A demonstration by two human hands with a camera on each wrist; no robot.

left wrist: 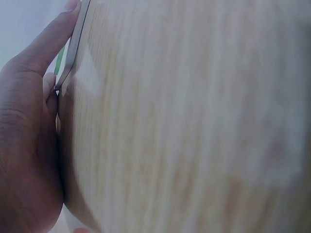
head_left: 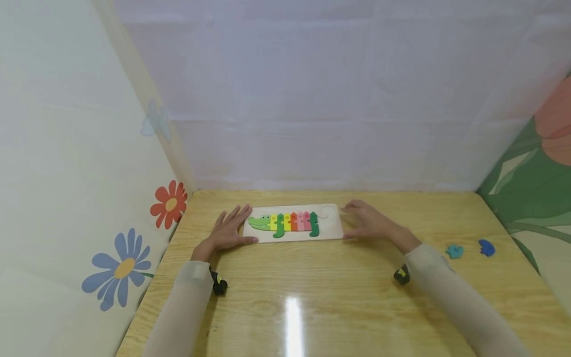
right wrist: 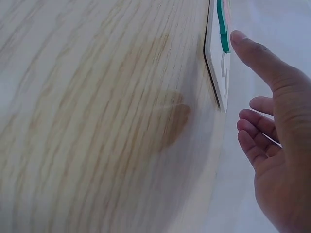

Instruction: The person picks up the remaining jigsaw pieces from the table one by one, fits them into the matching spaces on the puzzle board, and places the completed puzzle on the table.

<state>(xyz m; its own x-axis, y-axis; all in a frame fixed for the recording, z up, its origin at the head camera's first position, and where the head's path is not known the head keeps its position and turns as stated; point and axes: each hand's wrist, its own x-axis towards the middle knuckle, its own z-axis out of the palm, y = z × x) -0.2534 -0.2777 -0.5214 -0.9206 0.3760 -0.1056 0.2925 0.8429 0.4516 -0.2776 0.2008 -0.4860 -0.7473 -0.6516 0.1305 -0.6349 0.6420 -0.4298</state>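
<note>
A pale wooden puzzle board [head_left: 332, 229] lies on the table with a crocodile on it. Its green head [head_left: 258, 223] is at the left, followed by yellow, orange and pink body pieces and green legs; a curled tail outline at the right end holds no piece. My left hand [head_left: 226, 232] rests at the board's left end, fingers spread, the thumb on the front corner. In the left wrist view that thumb [left wrist: 53, 36] lies along the board's edge. Beside the right end is my right hand [head_left: 371, 223], its fingers loosely bent; the right wrist view shows it apart from the board [right wrist: 214, 63].
To the right on the wooden table [head_left: 339, 302] lie a teal puzzle piece [head_left: 455, 251] and a blue one [head_left: 487, 247]. Another bluish piece is partly hidden by the right sleeve [head_left: 450, 287]. A white cloth wall [head_left: 285, 99] stands behind the table, with flower-printed panels at both sides.
</note>
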